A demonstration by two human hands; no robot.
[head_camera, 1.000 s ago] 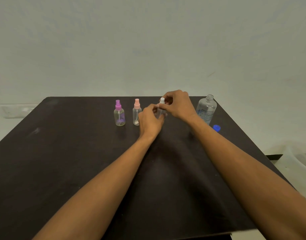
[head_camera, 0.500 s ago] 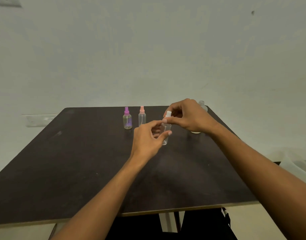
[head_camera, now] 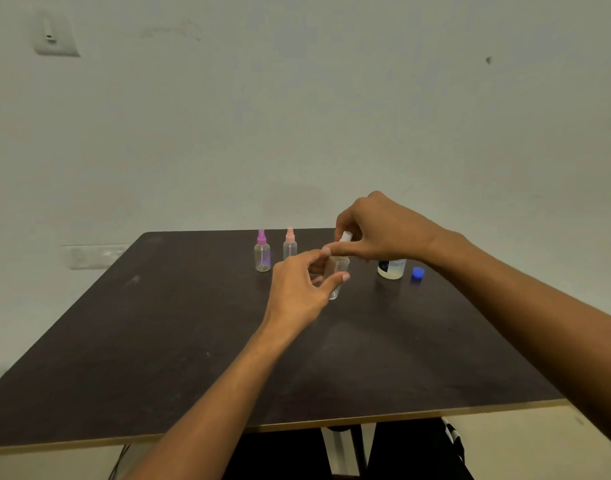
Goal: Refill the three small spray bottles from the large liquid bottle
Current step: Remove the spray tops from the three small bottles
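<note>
Three small spray bottles up toward the 12 o'clock edge of the dark table [head_camera: 158,341]. Purple-topped bottle [head_camera: 262,252] and pink-topped bottle [head_camera: 289,245] upright next to each other, not touching, purple at 9 o'clock of pink.

Third one, the clear spray bottle [head_camera: 335,271], just at 4 o'clock of the pink one, caught between both hands. Left hand [head_camera: 299,289] in from 7 o'clock, curled loosely round the body, thumb across the near side, other fingers round the far side. Right hand [head_camera: 380,230] in from 4 o'clock, arched over the top, fingertips pinched together on the white spray top [head_camera: 345,237]. Bottle tipped a bit, top leaning toward 1 o'clock. Base maybe on the table, maybe just off it, can't tell.

Large liquid bottle [head_camera: 391,268] upright at 3 o'clock of the held one, upper part hidden behind the right hand, dark label and a pale bottom showing. Blue cap [head_camera: 417,273] flat on the table just beside it at 3 o'clock, not touching.

Also a switch plate [head_camera: 55,38] high on the pale wall at 10 o'clock, and a socket strip [head_camera: 93,256] low on the wall at 9 o'clock.
</note>
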